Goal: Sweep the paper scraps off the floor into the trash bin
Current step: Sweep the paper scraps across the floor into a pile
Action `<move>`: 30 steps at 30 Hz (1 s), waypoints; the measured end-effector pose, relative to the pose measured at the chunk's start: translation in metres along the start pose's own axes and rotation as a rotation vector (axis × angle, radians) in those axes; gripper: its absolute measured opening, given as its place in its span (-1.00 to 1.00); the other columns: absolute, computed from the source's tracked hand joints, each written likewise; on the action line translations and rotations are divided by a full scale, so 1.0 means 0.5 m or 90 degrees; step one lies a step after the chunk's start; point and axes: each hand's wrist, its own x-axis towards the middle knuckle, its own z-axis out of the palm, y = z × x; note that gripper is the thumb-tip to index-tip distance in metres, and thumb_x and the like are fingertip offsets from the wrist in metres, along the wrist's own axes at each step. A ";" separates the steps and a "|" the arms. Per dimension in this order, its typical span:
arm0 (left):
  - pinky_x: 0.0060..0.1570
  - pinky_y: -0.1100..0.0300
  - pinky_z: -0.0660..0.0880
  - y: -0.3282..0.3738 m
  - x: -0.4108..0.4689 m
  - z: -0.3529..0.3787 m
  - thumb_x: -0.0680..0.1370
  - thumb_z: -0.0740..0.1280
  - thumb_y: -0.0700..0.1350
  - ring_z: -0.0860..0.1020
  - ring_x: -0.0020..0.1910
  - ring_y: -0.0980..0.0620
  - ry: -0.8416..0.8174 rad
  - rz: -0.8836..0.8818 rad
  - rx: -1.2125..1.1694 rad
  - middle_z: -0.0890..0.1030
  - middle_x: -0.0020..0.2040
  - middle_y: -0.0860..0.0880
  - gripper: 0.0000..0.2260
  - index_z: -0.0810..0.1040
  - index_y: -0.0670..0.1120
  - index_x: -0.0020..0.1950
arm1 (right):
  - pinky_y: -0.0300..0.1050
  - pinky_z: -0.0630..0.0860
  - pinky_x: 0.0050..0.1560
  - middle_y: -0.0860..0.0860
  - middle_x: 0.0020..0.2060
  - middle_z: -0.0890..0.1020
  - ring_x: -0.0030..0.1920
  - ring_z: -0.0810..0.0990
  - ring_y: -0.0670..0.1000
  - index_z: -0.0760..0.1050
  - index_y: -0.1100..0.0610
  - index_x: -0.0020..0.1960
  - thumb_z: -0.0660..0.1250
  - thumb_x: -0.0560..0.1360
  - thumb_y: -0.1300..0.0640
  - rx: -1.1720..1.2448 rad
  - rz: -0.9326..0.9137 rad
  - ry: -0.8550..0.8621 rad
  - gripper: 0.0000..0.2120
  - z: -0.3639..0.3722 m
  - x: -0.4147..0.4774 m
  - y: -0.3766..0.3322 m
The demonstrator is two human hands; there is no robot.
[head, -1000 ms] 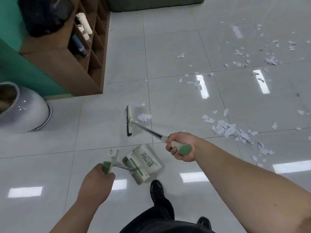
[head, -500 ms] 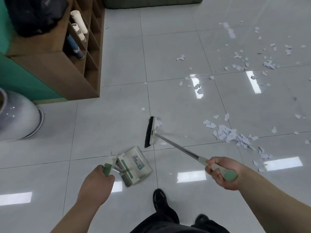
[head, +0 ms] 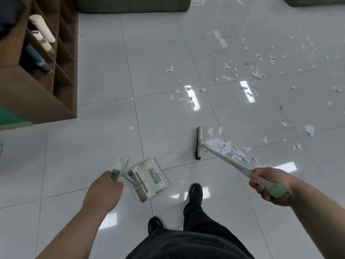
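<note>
Bottom of frame: black trousers and two black shoes, one set forward just right of the dustpan, the other further back.

Left hand: seen from the back, closed round the green grip of the dustpan handle. Fingers are wrapped underneath, so I can't tell how they lie.

Right hand: fingers curled tight side by side round the pale green end of the broom handle, thumb side facing the camera.

Dustpan: on the floor, between the hands, label side up, a long way left of the broom head and not touching it.

Broom head: down on the tile, dark bristles along its left edge, handle running back and right to the hand.

Paper scraps: main pile lies against the right side of the broom head and trails under the handle. A few single bits sit near the dustpan. Loose scraps are spread wide over the tiles further out, centre to far right.

Far left: brown wooden shelf unit with rolled items in its cubbies. Top edge: dark green furniture base.
</note>
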 end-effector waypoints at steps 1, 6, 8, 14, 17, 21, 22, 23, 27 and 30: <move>-0.29 0.11 0.34 0.014 0.001 0.002 0.55 0.25 -0.16 0.52 -0.22 -0.06 0.004 0.004 0.004 0.56 -0.17 -0.09 -0.96 0.44 -0.10 -0.09 | -0.33 0.33 -0.59 0.02 -0.37 0.51 -0.59 0.40 -0.06 0.39 0.10 0.06 0.28 0.47 0.22 -0.013 -0.008 -0.001 -0.81 -0.004 0.000 -0.013; -0.29 0.13 0.39 0.078 0.000 0.009 0.55 0.25 -0.14 0.55 -0.23 -0.09 0.018 -0.019 0.016 0.58 -0.18 -0.10 -0.97 0.45 -0.08 -0.08 | -0.34 0.28 -0.59 0.03 -0.38 0.51 -0.61 0.40 -0.05 0.42 0.09 0.22 0.27 0.44 0.23 -0.058 -0.005 -0.062 -0.66 -0.047 0.018 -0.080; -0.29 0.13 0.39 0.100 -0.005 0.013 0.54 0.25 -0.15 0.56 -0.24 -0.10 0.025 -0.037 0.021 0.58 -0.19 -0.11 -0.97 0.46 -0.08 -0.09 | -0.34 0.28 -0.59 0.03 -0.38 0.51 -0.62 0.40 -0.04 0.40 0.06 0.22 0.31 0.35 0.23 -0.074 0.021 -0.101 -0.56 -0.067 0.035 -0.115; -0.31 0.11 0.35 0.143 -0.036 0.048 0.53 0.27 -0.19 0.54 -0.24 -0.11 0.044 -0.111 0.026 0.58 -0.21 -0.13 -0.96 0.48 -0.13 -0.12 | -0.33 0.32 -0.62 0.06 -0.36 0.49 -0.64 0.40 -0.01 0.45 0.07 0.33 0.36 0.21 0.23 -0.171 0.087 -0.201 -0.33 -0.106 0.101 -0.188; -0.31 0.11 0.35 0.151 -0.063 0.075 0.53 0.27 -0.21 0.53 -0.24 -0.12 0.048 -0.155 0.010 0.57 -0.21 -0.14 -0.96 0.47 -0.15 -0.13 | -0.33 0.31 -0.62 0.06 -0.35 0.49 -0.63 0.39 -0.02 0.48 0.04 0.35 0.31 0.34 0.24 -0.230 0.110 -0.205 -0.44 -0.116 0.130 -0.204; -0.31 0.10 0.35 0.150 -0.095 0.111 0.53 0.26 -0.21 0.52 -0.24 -0.15 0.067 -0.196 -0.017 0.57 -0.21 -0.16 -0.94 0.46 -0.17 -0.13 | -0.32 0.27 -0.61 0.06 -0.33 0.51 -0.60 0.37 -0.03 0.47 0.05 0.36 0.27 0.46 0.21 -0.305 0.130 -0.201 -0.54 -0.130 0.160 -0.211; -0.30 0.10 0.35 0.148 -0.104 0.121 0.53 0.26 -0.21 0.52 -0.23 -0.15 0.071 -0.203 -0.019 0.57 -0.21 -0.16 -0.94 0.46 -0.18 -0.13 | -0.32 0.28 -0.61 0.06 -0.32 0.51 -0.59 0.37 -0.03 0.46 0.06 0.37 0.29 0.45 0.20 -0.320 0.133 -0.202 -0.53 -0.135 0.162 -0.205; -0.30 0.09 0.35 0.146 -0.115 0.130 0.53 0.26 -0.21 0.53 -0.23 -0.15 0.073 -0.207 -0.022 0.57 -0.21 -0.16 -0.94 0.47 -0.18 -0.13 | -0.32 0.28 -0.61 0.06 -0.32 0.51 -0.59 0.38 -0.03 0.45 0.06 0.37 0.30 0.45 0.20 -0.332 0.135 -0.205 -0.51 -0.139 0.162 -0.197; -0.29 0.09 0.35 0.132 -0.159 0.156 0.54 0.26 -0.21 0.52 -0.24 -0.13 0.084 -0.201 -0.016 0.57 -0.22 -0.15 -0.94 0.45 -0.16 -0.13 | -0.30 0.29 -0.57 0.06 -0.31 0.54 -0.55 0.38 -0.03 0.43 0.08 0.40 0.32 0.44 0.18 -0.372 0.123 -0.205 -0.49 -0.149 0.152 -0.148; -0.28 0.09 0.36 0.106 -0.188 0.176 0.54 0.27 -0.21 0.52 -0.24 -0.12 0.090 -0.181 -0.009 0.56 -0.22 -0.14 -0.94 0.43 -0.14 -0.13 | -0.29 0.30 -0.58 0.06 -0.31 0.54 -0.55 0.39 -0.04 0.42 0.09 0.41 0.31 0.46 0.18 -0.368 0.119 -0.197 -0.49 -0.160 0.142 -0.094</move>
